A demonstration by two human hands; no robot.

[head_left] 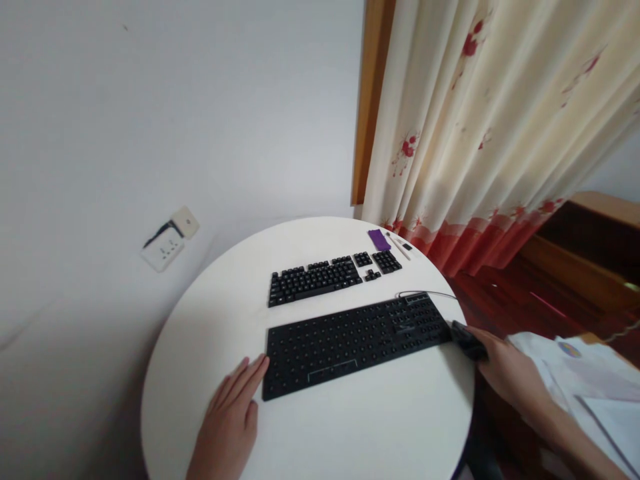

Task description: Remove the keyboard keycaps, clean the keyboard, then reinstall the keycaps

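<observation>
A black keyboard point(350, 341) with its keycaps off lies slightly slanted on the white round table point(210, 333). My left hand point(231, 410) rests flat at its left end, fingers stretched out, with the fingertips at the edge. At the right end, my right hand point(503, 360) grips a black handheld object point(469, 341) whose kind I cannot make out. That object's tip is close to the keyboard's right edge; whether they touch I cannot tell. Behind the keyboard, loose black keycaps point(316, 281) are laid out in keyboard order.
Toward the back right of the table are a purple cloth point(379, 240) and a thin white brush-like stick point(399, 247). A black cable point(430, 292) runs off the right edge. A wall socket point(164, 249), long curtains point(450, 167) and white papers or cloth point(585, 373) surround the table.
</observation>
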